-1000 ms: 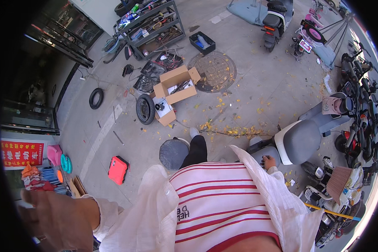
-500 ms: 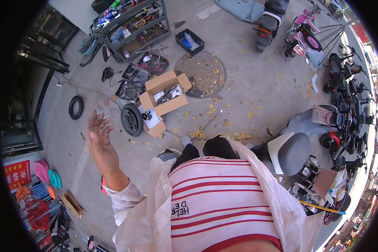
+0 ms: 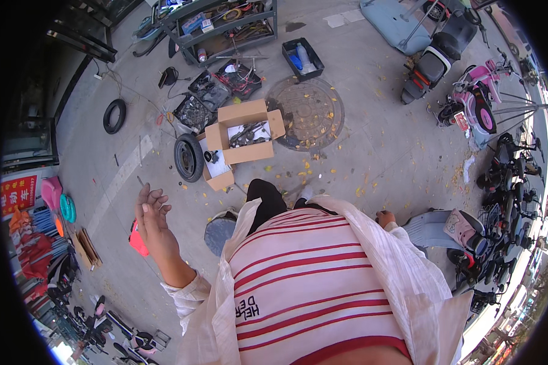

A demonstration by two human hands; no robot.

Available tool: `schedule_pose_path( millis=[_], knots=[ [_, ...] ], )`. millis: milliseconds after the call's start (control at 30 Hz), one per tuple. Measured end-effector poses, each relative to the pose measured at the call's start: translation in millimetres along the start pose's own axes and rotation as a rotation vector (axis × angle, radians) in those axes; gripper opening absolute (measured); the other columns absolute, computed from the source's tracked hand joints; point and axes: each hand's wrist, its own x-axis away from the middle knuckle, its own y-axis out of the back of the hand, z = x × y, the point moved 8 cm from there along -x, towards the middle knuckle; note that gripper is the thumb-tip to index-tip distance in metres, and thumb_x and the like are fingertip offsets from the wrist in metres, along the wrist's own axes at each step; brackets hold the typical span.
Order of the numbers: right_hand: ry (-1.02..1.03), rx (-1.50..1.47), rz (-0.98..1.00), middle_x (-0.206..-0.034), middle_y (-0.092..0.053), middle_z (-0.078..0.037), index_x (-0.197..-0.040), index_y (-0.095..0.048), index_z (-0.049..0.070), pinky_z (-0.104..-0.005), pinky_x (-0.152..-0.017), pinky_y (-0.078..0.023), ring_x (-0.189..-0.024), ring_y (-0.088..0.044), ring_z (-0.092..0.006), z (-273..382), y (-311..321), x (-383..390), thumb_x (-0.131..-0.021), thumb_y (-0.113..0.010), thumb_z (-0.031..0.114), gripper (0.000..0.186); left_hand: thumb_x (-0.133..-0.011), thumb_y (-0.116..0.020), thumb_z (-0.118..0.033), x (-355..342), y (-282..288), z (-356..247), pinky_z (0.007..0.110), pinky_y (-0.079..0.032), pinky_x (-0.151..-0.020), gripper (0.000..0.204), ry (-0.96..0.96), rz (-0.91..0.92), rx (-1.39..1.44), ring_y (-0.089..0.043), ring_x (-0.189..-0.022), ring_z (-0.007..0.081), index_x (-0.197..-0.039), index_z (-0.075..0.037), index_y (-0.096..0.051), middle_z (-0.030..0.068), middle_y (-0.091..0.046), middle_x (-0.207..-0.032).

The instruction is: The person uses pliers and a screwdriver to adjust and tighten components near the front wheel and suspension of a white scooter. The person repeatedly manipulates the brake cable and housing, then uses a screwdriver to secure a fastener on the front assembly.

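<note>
My left hand (image 3: 155, 222) is raised at the lower left, open, with loosely bent fingers and nothing visible in them. Behind it a red plastic case (image 3: 137, 237) lies on the ground. My right hand (image 3: 385, 219) hangs by my side, its fingers loosely curled and apart, near a grey scooter body (image 3: 423, 231). A round, dark grey seat or stool (image 3: 219, 234) is partly hidden by my shirt. Ahead of me, two cardboard boxes (image 3: 252, 149) hold dark metal parts, with a tyre (image 3: 187, 157) leaning at their left.
Open tool trays (image 3: 202, 100), a black bin (image 3: 302, 58) and a shelved cart (image 3: 216, 30) stand ahead, past a manhole cover (image 3: 304, 112). A loose tyre (image 3: 114, 115) lies at left. Parked scooters (image 3: 432, 64) line the right. Folded cardboard (image 3: 86, 248) and piled goods are at left.
My left hand rose from the lower-left edge and is now slightly lower than half a second ago. The view and my body have shifted, and the near scooter's seat is no longer seen.
</note>
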Motion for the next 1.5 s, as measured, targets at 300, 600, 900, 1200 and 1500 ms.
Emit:
schedule_pose_path(
  millis=[300,600,900,1200,1500],
  knots=[
    [0.147,0.059,0.142,-0.085,-0.068,-0.008,-0.111,-0.064,0.002,-0.0364,-0.057,-0.054,-0.069,-0.068,-0.0193,289.9,-26.6,-110.9,-0.093,-0.058,0.028,0.032,-0.104,-0.041,-0.039,-58.0,-3.4,54.2,0.030,-0.044,-0.086,0.055,0.165,-0.230,0.083,-0.058,-0.097,0.0171,-0.134,0.006,-0.049,0.0113,-0.062,-0.108],
    [0.453,0.337,0.330,-0.088,-0.067,-0.009,-0.113,-0.063,0.001,-0.0352,-0.059,-0.053,-0.072,-0.067,-0.0195,597.5,-114.7,-104.2,-0.095,-0.057,0.028,0.032,-0.105,-0.040,-0.041,-144.1,-14.8,27.7,0.030,-0.043,-0.087,0.055,0.144,-0.325,-0.016,-0.058,-0.097,0.0168,-0.136,0.004,-0.049,0.0106,-0.063,-0.109],
    [1.320,0.631,0.159,-0.110,-0.064,-0.022,-0.119,-0.060,0.004,-0.0409,-0.092,-0.049,-0.107,-0.062,-0.0376,1058.5,-330.5,-70.4,-0.088,-0.062,0.017,0.034,-0.101,-0.049,-0.043,-92.7,-19.1,43.6,0.026,-0.041,-0.079,0.052,0.384,-1.054,-0.008,-0.055,-0.090,0.0116,-0.136,-0.004,-0.051,0.0030,-0.062,-0.103],
    [1.736,0.709,0.162,-0.140,-0.046,-0.020,-0.142,-0.039,0.007,-0.0481,-0.095,-0.049,-0.116,-0.058,-0.0416,1347.3,-586.4,56.4,-0.086,-0.059,0.008,0.060,-0.106,-0.043,-0.032,-111.7,-165.3,56.1,0.038,-0.044,-0.099,0.047,0.839,-1.085,0.094,-0.056,-0.116,0.0253,-0.143,-0.005,-0.042,0.0157,-0.057,-0.127],
    [2.022,1.041,0.062,-0.140,-0.040,-0.025,-0.144,-0.038,0.003,-0.0499,-0.096,-0.048,-0.116,-0.056,-0.0475,1405.3,-717.0,16.5,-0.088,-0.053,0.003,0.058,-0.102,-0.050,-0.028,-105.6,-228.5,55.7,0.025,-0.047,-0.080,0.038,0.944,-1.409,0.056,-0.060,-0.086,0.0107,-0.130,-0.001,-0.055,0.0037,-0.066,-0.096]
  ],
)
